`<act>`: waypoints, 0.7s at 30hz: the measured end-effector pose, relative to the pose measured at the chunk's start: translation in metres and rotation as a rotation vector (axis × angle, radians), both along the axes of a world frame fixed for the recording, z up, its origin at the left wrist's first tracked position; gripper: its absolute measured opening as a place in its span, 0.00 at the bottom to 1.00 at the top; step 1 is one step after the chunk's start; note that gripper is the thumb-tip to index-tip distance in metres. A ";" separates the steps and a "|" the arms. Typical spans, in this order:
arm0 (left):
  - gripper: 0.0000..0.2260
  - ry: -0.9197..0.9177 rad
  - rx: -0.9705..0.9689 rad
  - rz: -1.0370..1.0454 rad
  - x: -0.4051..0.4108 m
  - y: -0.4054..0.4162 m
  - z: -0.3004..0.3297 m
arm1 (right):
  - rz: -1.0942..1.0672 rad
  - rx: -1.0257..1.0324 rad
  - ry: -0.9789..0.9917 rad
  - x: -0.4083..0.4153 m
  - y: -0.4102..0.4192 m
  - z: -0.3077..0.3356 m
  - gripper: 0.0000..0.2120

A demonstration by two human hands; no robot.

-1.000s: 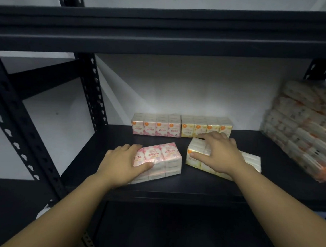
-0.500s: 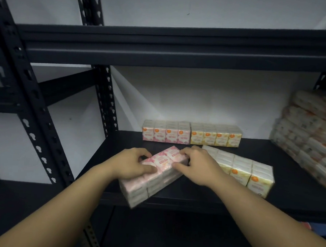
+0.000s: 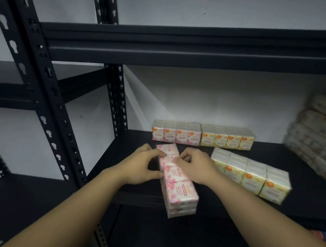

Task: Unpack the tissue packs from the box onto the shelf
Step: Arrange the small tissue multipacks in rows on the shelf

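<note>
The left hand (image 3: 141, 166) grips the left side of the pink tissue pack (image 3: 176, 178), fingers curled over its top edge and thumb against its side. The right hand (image 3: 195, 166) grips the right side of the same pack, fingers curled onto its top face. The pack is held between both hands, lengthwise front to back, its far end over the shelf (image 3: 305, 197) and its near end projecting past the shelf's front edge.

The shelf is a black board in a black steel rack; a perforated upright (image 3: 46, 102) stands left of the pink tissue pack and a crossbeam (image 3: 181, 47) runs above it. Behind the rack is a white wall (image 3: 216, 99).

The pink tissue pack is a clear-wrapped block of small packets, white and pink with flower print and red lettering. Just right of it a yellow tissue pack (image 3: 250, 175) lies at an angle on the shelf. Behind it, against the wall, stand a second pink pack (image 3: 176, 132) and a second yellow pack (image 3: 227, 137), touching side by side. Far right of it is a blurred wrapped stack (image 3: 316, 139).
</note>
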State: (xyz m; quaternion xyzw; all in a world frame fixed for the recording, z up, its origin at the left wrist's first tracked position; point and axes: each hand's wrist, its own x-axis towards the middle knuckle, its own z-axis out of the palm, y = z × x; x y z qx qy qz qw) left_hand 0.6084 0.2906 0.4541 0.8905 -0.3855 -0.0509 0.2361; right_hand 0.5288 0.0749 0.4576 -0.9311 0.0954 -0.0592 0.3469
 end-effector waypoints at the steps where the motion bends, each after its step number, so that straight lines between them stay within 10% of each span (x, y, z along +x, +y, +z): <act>1: 0.33 0.003 0.006 0.002 0.004 0.000 -0.002 | 0.035 0.019 0.029 -0.006 0.001 0.002 0.16; 12: 0.38 -0.186 0.037 -0.006 0.032 0.006 -0.015 | 0.182 -0.144 0.139 -0.024 -0.021 0.021 0.58; 21: 0.16 -0.104 -0.142 0.101 0.028 0.023 -0.016 | 0.077 -0.249 0.035 -0.009 -0.045 0.011 0.39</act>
